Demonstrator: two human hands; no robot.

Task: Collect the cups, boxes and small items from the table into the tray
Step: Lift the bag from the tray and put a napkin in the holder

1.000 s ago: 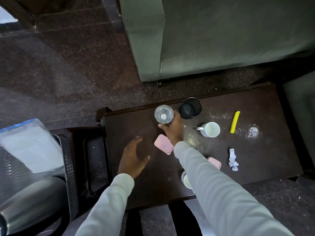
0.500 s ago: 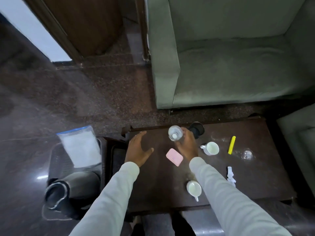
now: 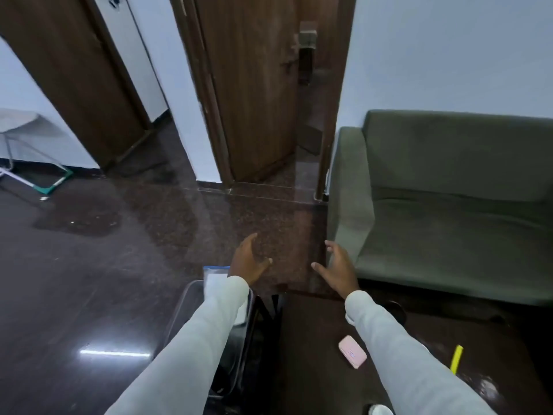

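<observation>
Pink box lies flat on the dark table, near the table's left part, just left of our right sleeve. Yellow strip lies on the table further right, well apart from the box. A white cup shows at the bottom edge, partly cut off. A dark round cup sits near the table's far edge, mostly hidden behind the right sleeve.

Tray is off the table's left end, on a lower level, with a clear bag with a blue top in it; our left sleeve covers most of it.

Our left hand and right hand are both raised above the table's far edge, palms facing each other, fingers spread and loosely curved, holding nothing. Neither touches any item.

Beyond: green sofa on the right, brown door straight ahead, glossy dark floor.
</observation>
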